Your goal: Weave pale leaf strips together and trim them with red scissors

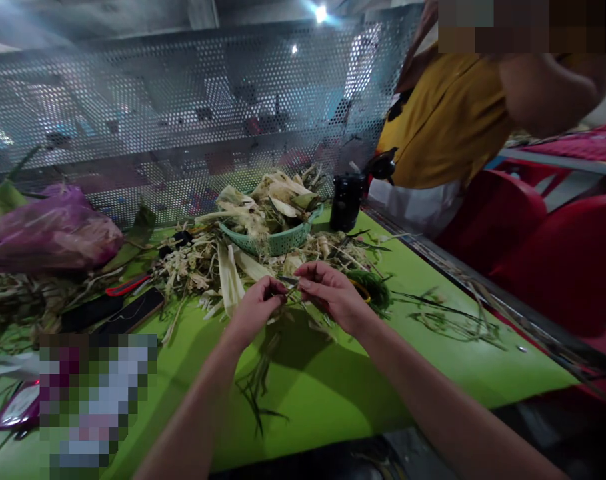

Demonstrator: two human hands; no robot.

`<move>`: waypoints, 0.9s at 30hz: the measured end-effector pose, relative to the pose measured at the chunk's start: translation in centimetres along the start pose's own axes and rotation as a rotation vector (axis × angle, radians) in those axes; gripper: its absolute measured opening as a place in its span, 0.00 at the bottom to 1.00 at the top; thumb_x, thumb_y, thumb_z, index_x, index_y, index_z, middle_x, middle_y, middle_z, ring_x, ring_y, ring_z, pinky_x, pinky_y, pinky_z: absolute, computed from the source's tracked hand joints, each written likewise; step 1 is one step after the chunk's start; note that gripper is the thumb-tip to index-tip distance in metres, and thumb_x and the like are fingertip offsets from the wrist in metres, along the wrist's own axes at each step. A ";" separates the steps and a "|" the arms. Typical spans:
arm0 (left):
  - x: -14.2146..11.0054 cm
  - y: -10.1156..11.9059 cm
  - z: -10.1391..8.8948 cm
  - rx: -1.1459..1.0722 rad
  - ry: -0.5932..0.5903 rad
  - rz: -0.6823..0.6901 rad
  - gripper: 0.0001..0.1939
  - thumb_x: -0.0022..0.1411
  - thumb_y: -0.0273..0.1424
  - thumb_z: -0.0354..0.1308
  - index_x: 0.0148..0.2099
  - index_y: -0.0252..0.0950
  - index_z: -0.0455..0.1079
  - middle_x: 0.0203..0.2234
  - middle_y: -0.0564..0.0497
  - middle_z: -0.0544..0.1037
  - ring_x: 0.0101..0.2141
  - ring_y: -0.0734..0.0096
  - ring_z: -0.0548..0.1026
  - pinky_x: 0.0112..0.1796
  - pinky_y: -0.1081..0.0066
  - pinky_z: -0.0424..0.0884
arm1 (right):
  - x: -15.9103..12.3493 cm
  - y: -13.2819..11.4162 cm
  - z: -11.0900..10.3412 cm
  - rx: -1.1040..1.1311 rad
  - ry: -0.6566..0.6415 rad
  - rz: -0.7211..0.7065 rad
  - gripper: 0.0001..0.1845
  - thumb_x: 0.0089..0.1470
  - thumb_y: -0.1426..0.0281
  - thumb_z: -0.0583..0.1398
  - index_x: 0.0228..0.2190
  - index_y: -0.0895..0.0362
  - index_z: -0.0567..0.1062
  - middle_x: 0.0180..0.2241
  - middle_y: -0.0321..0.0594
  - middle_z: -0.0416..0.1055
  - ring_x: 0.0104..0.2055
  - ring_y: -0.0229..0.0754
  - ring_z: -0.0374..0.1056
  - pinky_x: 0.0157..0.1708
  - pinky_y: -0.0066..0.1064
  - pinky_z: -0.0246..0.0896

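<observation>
Close together above the green table, my left hand [260,303] and my right hand [335,293] are both closed in a pinch. Thin greenish plant strips [293,292] run between the fingertips, with the left thumb and fingers on them. A small dark pointed piece [289,280] shows at the right fingertips; its kind is unclear. Behind the right wrist, a yellow loop [361,291], perhaps a scissor handle, lies against a dark green bundle [377,293]; whether the hand touches it is hidden. Pale husks [230,280] lie just beyond the left hand.
A green basket [277,243] heaped with dry husks stands ahead, beside a black canister [347,203]. Left are a purple bag [57,230], a red-handled tool [127,285] and a dark phone [133,313]. A person in yellow [447,120] stands right, near red chairs [557,260].
</observation>
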State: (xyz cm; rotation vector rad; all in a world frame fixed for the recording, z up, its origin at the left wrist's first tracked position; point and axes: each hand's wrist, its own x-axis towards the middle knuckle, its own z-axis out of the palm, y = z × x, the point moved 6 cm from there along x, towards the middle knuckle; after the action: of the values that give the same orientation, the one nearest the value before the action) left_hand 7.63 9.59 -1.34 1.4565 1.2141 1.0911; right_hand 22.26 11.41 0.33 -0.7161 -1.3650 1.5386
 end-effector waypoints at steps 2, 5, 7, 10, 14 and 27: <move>0.0 0.1 0.0 -0.017 -0.004 -0.007 0.05 0.52 0.26 0.55 0.35 0.34 0.65 0.28 0.53 0.69 0.31 0.74 0.66 0.34 0.73 0.62 | 0.1 -0.3 -0.3 -0.105 0.033 -0.085 0.07 0.49 0.69 0.62 0.34 0.55 0.74 0.31 0.36 0.69 0.33 0.37 0.64 0.35 0.30 0.60; -0.1 0.1 0.0 -0.072 -0.001 -0.037 0.05 0.53 0.27 0.56 0.35 0.35 0.65 0.28 0.54 0.68 0.30 0.75 0.65 0.32 0.74 0.61 | 0.2 -1.1 -0.5 -0.422 0.085 -0.237 0.03 0.48 0.73 0.61 0.28 0.55 0.75 0.33 0.38 0.68 0.38 0.41 0.64 0.42 0.34 0.59; -0.1 0.0 0.1 -0.109 -0.002 -0.054 0.05 0.52 0.27 0.56 0.35 0.35 0.65 0.27 0.55 0.67 0.28 0.76 0.64 0.30 0.75 0.60 | 0.1 -1.5 -0.3 -0.601 0.093 -0.318 0.06 0.46 0.77 0.60 0.26 0.55 0.76 0.36 0.40 0.68 0.41 0.43 0.64 0.45 0.37 0.58; -0.2 -0.1 0.1 -0.147 -0.005 -0.067 0.05 0.52 0.27 0.57 0.34 0.35 0.64 0.25 0.56 0.66 0.25 0.78 0.62 0.27 0.76 0.58 | 0.0 -1.7 0.0 -0.755 0.083 -0.382 0.12 0.43 0.82 0.58 0.26 0.54 0.77 0.39 0.41 0.66 0.45 0.44 0.64 0.47 0.38 0.57; -0.2 0.0 0.2 -0.162 -0.012 -0.077 0.05 0.52 0.26 0.56 0.34 0.35 0.65 0.25 0.56 0.66 0.25 0.78 0.62 0.27 0.76 0.58 | -0.1 -1.6 0.5 -0.909 0.048 -0.456 0.16 0.42 0.83 0.58 0.31 0.54 0.77 0.41 0.42 0.65 0.47 0.46 0.62 0.47 0.38 0.57; 0.0 -1.0 0.0 -0.058 -0.002 -0.124 0.06 0.51 0.26 0.56 0.34 0.34 0.69 0.26 0.54 0.70 0.26 0.76 0.66 0.28 0.75 0.60 | -0.4 -1.9 0.9 -0.976 0.020 -0.480 0.05 0.49 0.77 0.60 0.28 0.56 0.74 0.39 0.43 0.67 0.44 0.45 0.63 0.43 0.36 0.58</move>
State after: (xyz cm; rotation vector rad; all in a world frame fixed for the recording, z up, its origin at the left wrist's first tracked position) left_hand 7.46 9.70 -2.35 1.3203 1.2445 1.0319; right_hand 22.07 10.55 2.27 -0.8649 -2.0851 0.4263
